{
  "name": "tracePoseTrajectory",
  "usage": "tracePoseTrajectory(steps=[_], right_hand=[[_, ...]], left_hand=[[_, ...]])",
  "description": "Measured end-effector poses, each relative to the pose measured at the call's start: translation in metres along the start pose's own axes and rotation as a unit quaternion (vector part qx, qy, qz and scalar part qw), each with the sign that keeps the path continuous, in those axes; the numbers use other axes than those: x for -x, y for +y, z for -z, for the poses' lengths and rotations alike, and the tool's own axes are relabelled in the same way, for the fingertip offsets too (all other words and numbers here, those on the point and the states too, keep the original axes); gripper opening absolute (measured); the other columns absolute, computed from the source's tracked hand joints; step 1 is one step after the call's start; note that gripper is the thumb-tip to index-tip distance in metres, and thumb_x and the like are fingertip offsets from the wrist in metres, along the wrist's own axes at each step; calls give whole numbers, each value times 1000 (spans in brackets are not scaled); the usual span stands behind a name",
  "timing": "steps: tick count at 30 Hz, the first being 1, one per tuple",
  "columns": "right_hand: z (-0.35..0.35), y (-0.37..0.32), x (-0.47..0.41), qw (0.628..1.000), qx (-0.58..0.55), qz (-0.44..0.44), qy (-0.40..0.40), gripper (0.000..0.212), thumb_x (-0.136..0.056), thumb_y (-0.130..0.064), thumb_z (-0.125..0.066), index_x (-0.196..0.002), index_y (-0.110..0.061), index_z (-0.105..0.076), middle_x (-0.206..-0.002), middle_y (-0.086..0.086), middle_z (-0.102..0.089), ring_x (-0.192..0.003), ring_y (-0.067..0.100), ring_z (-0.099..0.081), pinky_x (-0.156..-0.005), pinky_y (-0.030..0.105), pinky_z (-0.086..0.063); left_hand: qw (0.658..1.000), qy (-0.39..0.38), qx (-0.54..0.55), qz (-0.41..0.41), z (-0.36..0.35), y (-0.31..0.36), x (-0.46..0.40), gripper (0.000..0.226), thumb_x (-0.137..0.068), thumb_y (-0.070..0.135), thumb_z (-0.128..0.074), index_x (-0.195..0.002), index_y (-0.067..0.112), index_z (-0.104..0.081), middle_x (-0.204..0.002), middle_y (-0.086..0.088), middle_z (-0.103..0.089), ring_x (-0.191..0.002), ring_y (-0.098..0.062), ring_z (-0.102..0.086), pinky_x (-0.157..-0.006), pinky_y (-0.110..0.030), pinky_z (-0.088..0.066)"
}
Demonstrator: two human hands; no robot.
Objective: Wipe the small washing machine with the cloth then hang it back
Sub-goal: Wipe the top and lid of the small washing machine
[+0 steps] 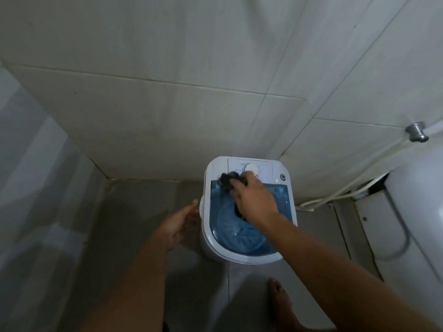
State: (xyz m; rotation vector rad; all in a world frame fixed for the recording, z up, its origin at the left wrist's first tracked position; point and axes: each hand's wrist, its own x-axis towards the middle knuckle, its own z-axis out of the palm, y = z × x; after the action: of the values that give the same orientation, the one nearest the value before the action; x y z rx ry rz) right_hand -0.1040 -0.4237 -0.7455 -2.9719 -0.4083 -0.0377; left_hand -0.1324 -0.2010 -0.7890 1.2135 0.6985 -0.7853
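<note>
Dark, crumpled cloth [231,182] is bunched under the right hand [255,200], whose fingers close over it and press it onto the top of the small washing machine [249,209] at centre frame, where the white control panel meets the translucent blue lid [239,231] (a white dial [251,169] sits just beyond the knuckles). Left of the machine, the left hand [181,222] hangs open with fingers spread, holding nothing, just beside the white casing. Grey floor tiles [143,212] surround the base; a bare foot [279,295] shows at lower centre. Pale wall tiles [167,92] fill the upper frame, and a white hose [335,195] trails at right.
</note>
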Motion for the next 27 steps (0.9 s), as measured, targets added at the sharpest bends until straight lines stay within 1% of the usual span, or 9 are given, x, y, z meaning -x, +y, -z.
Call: tracePoseTrajectory(steps=[2, 4, 6, 10, 15, 18, 22, 24, 27], right_hand=[[3, 8, -22, 998, 19, -58, 7, 31, -99, -24, -56, -129, -17, -57, -126, 15, -48, -91, 35, -57, -66, 46, -57], [3, 8, -32, 996, 15, -90, 4, 31, -97, -19, -58, -128, -15, -57, -124, 16, -48, -87, 35, -56, -63, 44, -55], [1, 4, -25, 995, -4, -102, 10, 32, -98, -21, -57, -130, -17, -57, -123, 16, -47, -89, 34, -56, -63, 43, -54], [-11, 1, 22, 991, -53, -119, 22, 34, -99, -26, -57, -132, -21, -57, -124, 12, -49, -96, 32, -57, -67, 46, -59], [-18, 1, 69, 996, -25, -80, 6, 43, -91, -25, -68, -132, -24, -57, -122, 11, -50, -95, 30, -58, -58, 42, -59], [-13, 1, 47, 998, 19, -60, -17, 50, -86, -20, -72, -133, -22, -55, -122, 12, -50, -94, 31, -57, -56, 39, -57], [5, -5, -25, 996, 61, -62, -30, 50, -84, -9, -69, -131, -15, -53, -126, 17, -45, -97, 35, -56, -64, 44, -53], [16, -3, -59, 993, 54, -104, -34, 52, -85, -7, -68, -134, -11, -50, -130, 18, -42, -101, 37, -55, -68, 46, -52], [24, 3, -82, 984, 29, -171, -40, 40, -91, -8, -62, -131, -7, -52, -128, 18, -43, -99, 35, -56, -63, 40, -43]], left_hand=[[999, 20, 3, -35, -7, -1, -2, 34, -92, 35, -69, -111, 6, -71, -119, -12, -73, -116, -28, -65, -102, -41, -49], [998, 39, 3, -42, -11, -2, -5, 40, -90, 29, -74, -118, 1, -67, -114, -14, -75, -111, -29, -70, -95, -42, -56], [998, 49, -8, -41, -11, -3, -9, 43, -89, 29, -75, -117, -1, -65, -111, -14, -76, -110, -30, -71, -92, -43, -59], [997, 56, -23, -45, -9, -3, -13, 42, -88, 31, -76, -116, 1, -66, -113, -14, -75, -109, -29, -70, -96, -47, -57], [997, 45, -34, -53, -5, -4, -16, 24, -87, 31, -76, -97, 11, -66, -111, -13, -76, -108, -28, -70, -95, -47, -57], [997, 35, -39, -51, -4, -4, -17, 23, -87, 32, -76, -95, 13, -67, -111, -12, -77, -109, -27, -70, -97, -47, -55], [997, 39, -46, -45, -1, -4, -20, 26, -85, 35, -79, -97, 13, -69, -111, -9, -77, -110, -25, -69, -97, -46, -55], [997, 48, -47, -45, -1, -3, -22, 25, -83, 35, -80, -93, 15, -70, -110, -9, -77, -110, -24, -70, -96, -46, -56], [996, 49, -52, -46, -1, -4, -21, 26, -82, 37, -81, -93, 15, -71, -110, -8, -77, -110, -23, -70, -95, -45, -57]])
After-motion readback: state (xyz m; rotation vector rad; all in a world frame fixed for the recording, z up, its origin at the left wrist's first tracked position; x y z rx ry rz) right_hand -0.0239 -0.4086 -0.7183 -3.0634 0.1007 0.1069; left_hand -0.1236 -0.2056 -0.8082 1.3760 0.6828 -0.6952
